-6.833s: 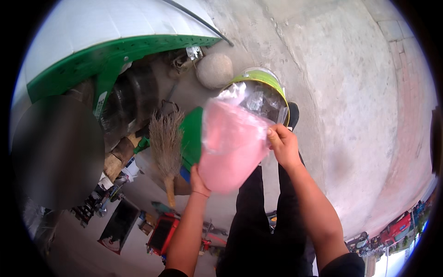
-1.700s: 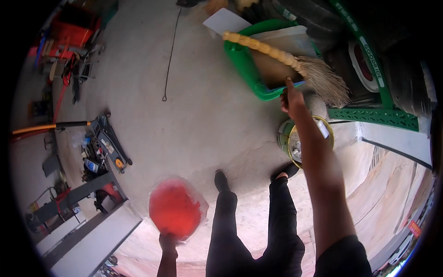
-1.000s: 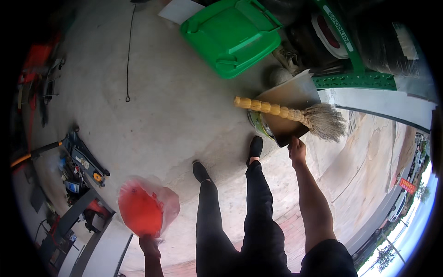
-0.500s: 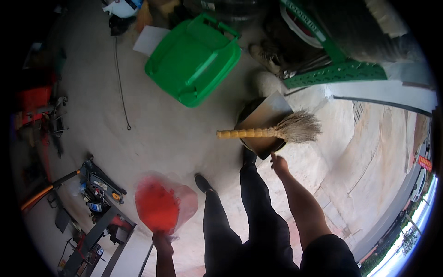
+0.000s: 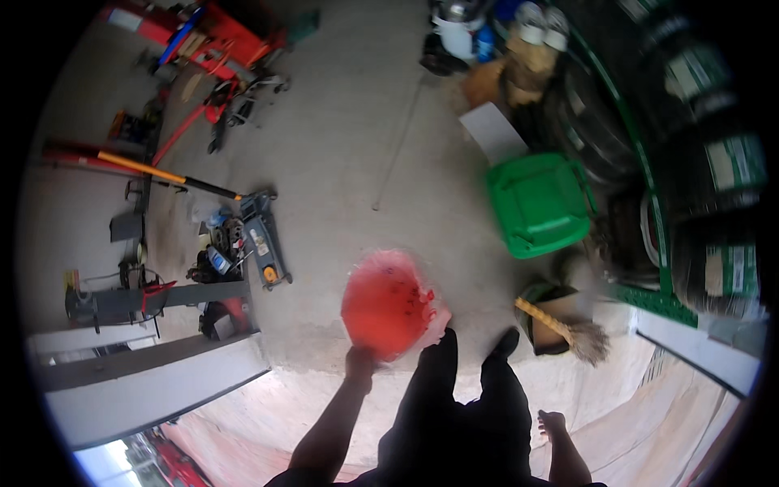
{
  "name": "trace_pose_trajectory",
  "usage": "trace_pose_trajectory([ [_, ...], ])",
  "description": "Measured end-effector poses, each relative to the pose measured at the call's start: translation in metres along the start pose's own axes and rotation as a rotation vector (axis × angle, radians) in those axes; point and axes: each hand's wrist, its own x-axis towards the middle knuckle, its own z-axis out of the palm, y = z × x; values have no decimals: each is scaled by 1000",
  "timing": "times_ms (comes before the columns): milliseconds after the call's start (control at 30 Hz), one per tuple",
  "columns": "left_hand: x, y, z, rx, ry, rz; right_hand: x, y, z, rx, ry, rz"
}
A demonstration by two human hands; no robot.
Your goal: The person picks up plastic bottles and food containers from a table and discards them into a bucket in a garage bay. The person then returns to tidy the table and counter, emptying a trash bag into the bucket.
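Observation:
My left hand (image 5: 361, 364) is closed on the near edge of a red round tub (image 5: 380, 302), which has clear plastic film around its rim. Small dark specks and bits show inside it, too blurred to name. My right hand (image 5: 552, 422) hangs beside my right leg with nothing in it, fingers loosely apart. Ahead of that hand and apart from it, a short straw broom (image 5: 586, 341) with a yellow segmented handle lies across a dark container (image 5: 542, 339) and a flat brownish panel (image 5: 568, 307).
A green lidded bin (image 5: 540, 203) stands at the right, beside a rack of tyres (image 5: 734, 268). On the left are a floor jack (image 5: 264, 243) with an orange handle, tools and red equipment (image 5: 219, 45). A thin rod (image 5: 398, 150) lies on the floor ahead.
My view has turned left, so the bin and broom now appear farther right. The tub stays in my left hand, now in front of my legs. My right hand has drawn back from the broom.

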Motion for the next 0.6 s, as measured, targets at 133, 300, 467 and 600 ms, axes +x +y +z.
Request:
trace_pose_trajectory([
  [133,24,22,-59,85,28,-18,-36,-81,30,81,43,-95],
  [300,87,52,-135,262,184,60,-41,-220,93,82,-159,-399],
  [467,112,136,-191,-77,395,-61,-116,-367,176,-38,-77,-568],
  [600,144,177,-242,-182,551,-191,-69,-461,221,-13,-220,-456],
])
